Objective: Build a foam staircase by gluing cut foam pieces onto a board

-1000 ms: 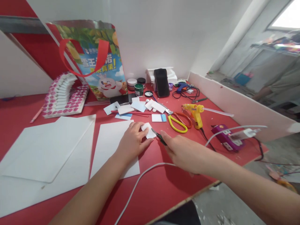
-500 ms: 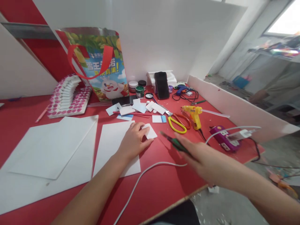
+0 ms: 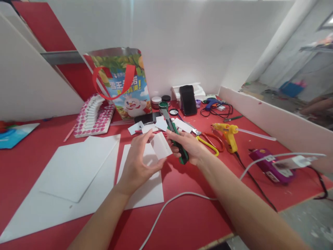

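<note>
White piece (image 3: 160, 146) sits between the thumb and fingers of your left hand (image 3: 136, 165), tilted, and seems raised above the pale sheet (image 3: 153, 194) under those fingers. It is already a small part on its own, apart from the big sheets (image 3: 75, 166) left of your left fingers. The knife (image 3: 183, 155) in your right hand (image 3: 191, 146) points up and away, its blade off the piece, so no cut is being made at this moment. How much trimming is left, if any, you can't tell from here; no finished shape shows to judge it by.

The piece looks plain white, flat-faced and roughly square, with straight sides. A faint line runs near its right side; whether that is a fold, a cut or just an edge is unclear. You have it by opposite edges, the left fingers closed on it lightly, by the look of it. Your right fingers are wrapped around the knife's handle, with their tips just beside the piece; touching or not, you can't tell.

Small cards (image 3: 183, 125) lie on the red surface (image 3: 182, 225) just beyond your fingers, and the scissors (image 3: 196, 132) and glue gun (image 3: 231, 139) are to the right of your right fingers.
</note>
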`<act>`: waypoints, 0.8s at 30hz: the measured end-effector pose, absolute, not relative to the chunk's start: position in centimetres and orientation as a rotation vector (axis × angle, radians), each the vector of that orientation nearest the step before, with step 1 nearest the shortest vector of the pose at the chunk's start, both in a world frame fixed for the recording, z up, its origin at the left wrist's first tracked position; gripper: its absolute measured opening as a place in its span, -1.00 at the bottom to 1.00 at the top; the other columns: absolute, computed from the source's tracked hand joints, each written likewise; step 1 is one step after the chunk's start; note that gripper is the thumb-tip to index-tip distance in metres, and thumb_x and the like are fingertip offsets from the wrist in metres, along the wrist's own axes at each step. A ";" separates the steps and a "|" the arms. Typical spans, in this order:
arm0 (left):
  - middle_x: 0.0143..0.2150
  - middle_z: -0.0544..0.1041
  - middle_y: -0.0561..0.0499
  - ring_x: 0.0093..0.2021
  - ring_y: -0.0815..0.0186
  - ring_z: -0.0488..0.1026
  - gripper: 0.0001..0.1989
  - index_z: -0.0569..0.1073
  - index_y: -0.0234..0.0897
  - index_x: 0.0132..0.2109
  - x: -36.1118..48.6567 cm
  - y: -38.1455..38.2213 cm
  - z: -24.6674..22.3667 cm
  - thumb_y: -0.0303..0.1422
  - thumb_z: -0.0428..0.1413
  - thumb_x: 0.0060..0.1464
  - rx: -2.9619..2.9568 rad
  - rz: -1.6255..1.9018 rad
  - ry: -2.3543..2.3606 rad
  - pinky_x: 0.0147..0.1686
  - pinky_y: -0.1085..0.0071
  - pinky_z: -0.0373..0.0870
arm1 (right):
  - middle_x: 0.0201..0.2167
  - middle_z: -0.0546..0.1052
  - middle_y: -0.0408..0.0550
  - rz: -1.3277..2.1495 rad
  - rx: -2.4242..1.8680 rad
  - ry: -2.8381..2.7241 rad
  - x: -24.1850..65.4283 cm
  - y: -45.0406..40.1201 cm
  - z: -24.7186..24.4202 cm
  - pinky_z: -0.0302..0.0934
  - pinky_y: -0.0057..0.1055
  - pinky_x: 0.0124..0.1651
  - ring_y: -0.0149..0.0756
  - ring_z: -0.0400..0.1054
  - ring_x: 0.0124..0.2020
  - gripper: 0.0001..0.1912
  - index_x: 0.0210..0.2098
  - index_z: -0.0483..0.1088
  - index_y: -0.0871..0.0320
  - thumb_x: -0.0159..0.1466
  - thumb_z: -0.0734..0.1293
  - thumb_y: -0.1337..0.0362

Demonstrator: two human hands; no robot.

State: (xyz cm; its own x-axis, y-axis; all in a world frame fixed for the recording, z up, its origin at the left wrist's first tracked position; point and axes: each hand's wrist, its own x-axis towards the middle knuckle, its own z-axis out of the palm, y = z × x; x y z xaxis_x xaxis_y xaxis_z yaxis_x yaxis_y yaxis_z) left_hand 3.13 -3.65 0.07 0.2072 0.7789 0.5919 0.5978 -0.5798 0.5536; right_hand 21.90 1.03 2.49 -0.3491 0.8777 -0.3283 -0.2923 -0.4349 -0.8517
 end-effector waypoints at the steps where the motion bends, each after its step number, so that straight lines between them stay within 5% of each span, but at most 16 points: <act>1: 0.18 0.39 -0.14 0.12 0.08 0.40 -0.17 0.08 -0.06 0.42 3.1 -3.7 -0.3 -0.31 0.29 0.09 2.251 1.321 1.317 0.16 0.02 0.37 | -0.59 0.34 -0.28 1.958 -0.984 -0.858 21.9 1.0 1.8 -0.06 -0.63 -0.69 -0.60 0.08 -0.65 -0.55 -0.43 0.35 0.21 0.02 0.60 0.06; 17: 0.23 0.32 -0.16 0.22 -0.01 0.36 -0.18 0.17 -0.08 0.37 4.6 -4.6 -1.3 -0.41 0.31 0.01 2.039 1.576 1.218 0.13 0.00 0.49 | -0.62 0.31 -0.33 2.449 -0.578 -0.737 21.1 0.2 -0.2 -0.13 -0.70 -0.69 -0.65 -0.04 -0.67 -0.40 -0.40 0.31 0.20 -0.12 0.66 -0.01; 24: 0.24 0.34 -0.14 0.23 0.00 0.35 -0.32 0.22 -0.04 0.32 4.2 -4.4 -0.9 -0.32 0.26 0.10 2.115 1.381 1.343 0.19 -0.01 0.41 | -0.62 0.33 -0.33 2.166 -0.865 -0.974 22.9 0.8 1.3 -0.08 -0.63 -0.66 -0.59 0.07 -0.68 -0.56 -0.36 0.32 0.16 0.05 0.59 0.08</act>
